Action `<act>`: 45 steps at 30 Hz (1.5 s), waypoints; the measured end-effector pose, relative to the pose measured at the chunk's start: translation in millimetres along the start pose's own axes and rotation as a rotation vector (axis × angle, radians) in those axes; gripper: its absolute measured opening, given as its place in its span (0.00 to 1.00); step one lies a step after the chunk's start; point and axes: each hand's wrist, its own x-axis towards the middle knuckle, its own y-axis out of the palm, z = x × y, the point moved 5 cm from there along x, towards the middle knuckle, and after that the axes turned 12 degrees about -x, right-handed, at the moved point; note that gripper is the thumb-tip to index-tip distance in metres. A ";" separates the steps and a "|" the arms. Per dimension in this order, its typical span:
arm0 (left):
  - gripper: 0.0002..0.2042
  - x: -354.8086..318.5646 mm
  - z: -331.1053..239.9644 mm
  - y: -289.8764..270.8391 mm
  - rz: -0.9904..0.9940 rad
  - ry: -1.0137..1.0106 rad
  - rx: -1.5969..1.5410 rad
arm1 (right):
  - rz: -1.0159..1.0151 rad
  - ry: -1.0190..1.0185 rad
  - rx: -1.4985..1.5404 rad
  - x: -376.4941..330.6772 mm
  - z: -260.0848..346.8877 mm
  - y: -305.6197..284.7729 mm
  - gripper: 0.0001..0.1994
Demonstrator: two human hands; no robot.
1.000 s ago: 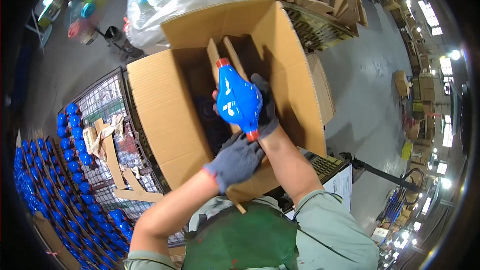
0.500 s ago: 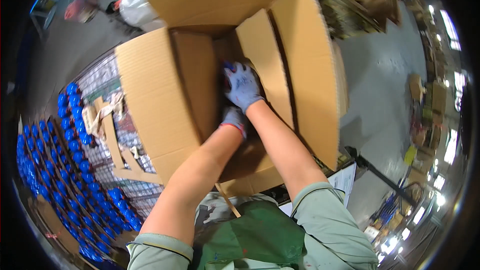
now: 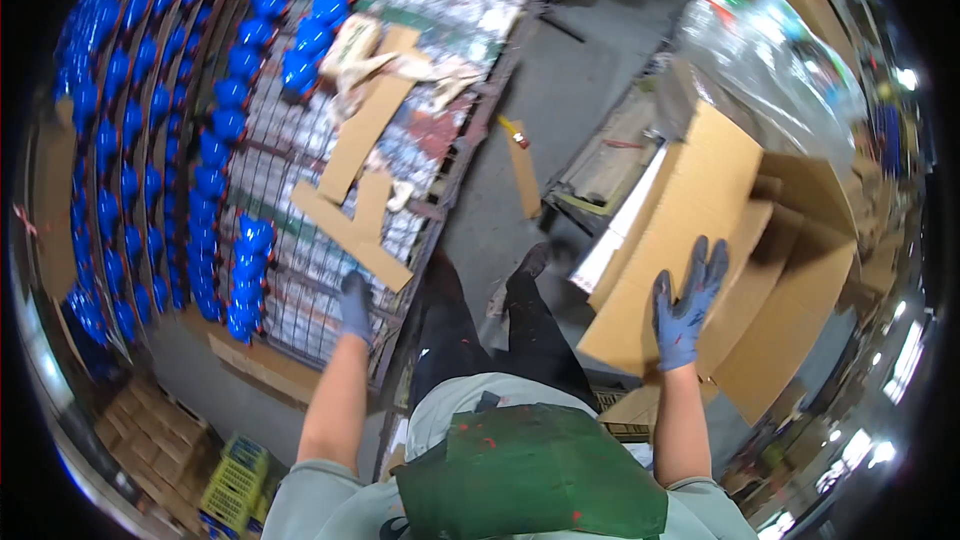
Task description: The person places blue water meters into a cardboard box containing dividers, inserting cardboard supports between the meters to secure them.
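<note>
My right hand (image 3: 685,308), in a grey-blue glove with darker fingertips, lies with fingers spread on a flap of the open cardboard box (image 3: 668,230). The box is tilted on the right, and folded cardboard shows inside it. My left hand (image 3: 356,308), gloved alike, is over the near right side of a wire-mesh table (image 3: 310,290). Its fingers look stretched out and a little blurred, and nothing shows in them. Just beyond it lie cut cardboard strips (image 3: 375,135). Rows of shiny blue rounded parts (image 3: 250,275) stand along the table's left side.
More blue parts (image 3: 130,130) fill racks at far left. A clear plastic bag (image 3: 775,65) rests behind the box. A cardboard piece (image 3: 522,172) with a yellow-handled tool stands between table and box stand. Yellow-green crates (image 3: 235,485) and stacked cartons (image 3: 155,435) are at lower left.
Both hands have come out of the box. My view has turned left, so the box now appears at the right. My left hand is over the mesh table; my right is on the flap.
</note>
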 end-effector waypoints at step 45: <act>0.17 -423.5 245.6 650.2 1.653 1.244 1.974 | -0.351 0.336 0.798 -26.6 -262.6 -162.9 0.29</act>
